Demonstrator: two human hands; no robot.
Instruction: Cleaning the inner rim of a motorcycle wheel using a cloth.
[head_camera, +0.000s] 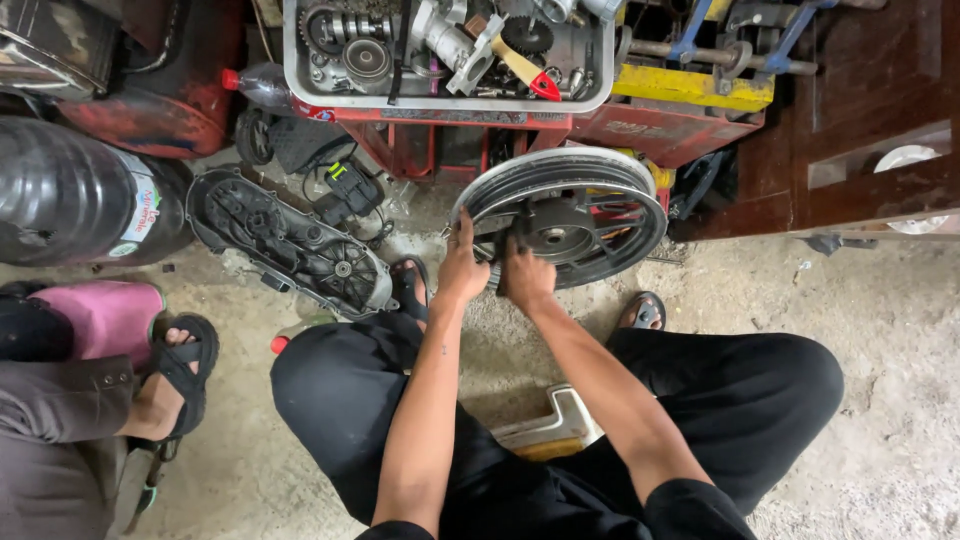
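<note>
Dark motorcycle wheel (560, 215) with silver rim, standing tilted on the concrete floor (850, 330) beside a red stand; hub seemingly bare, spokes partly hidden.

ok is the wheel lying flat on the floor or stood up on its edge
Stood up on its edge, tilted. The wheel rests its lower rim on the concrete floor, steadied by the left hand and right hand.

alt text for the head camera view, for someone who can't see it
A seated person in black trousers grips a bare motorcycle wheel rim standing on a concrete floor, left hand on its edge, right hand near the hub. A tray of engine parts sits behind, an open engine casing lies left.
</note>
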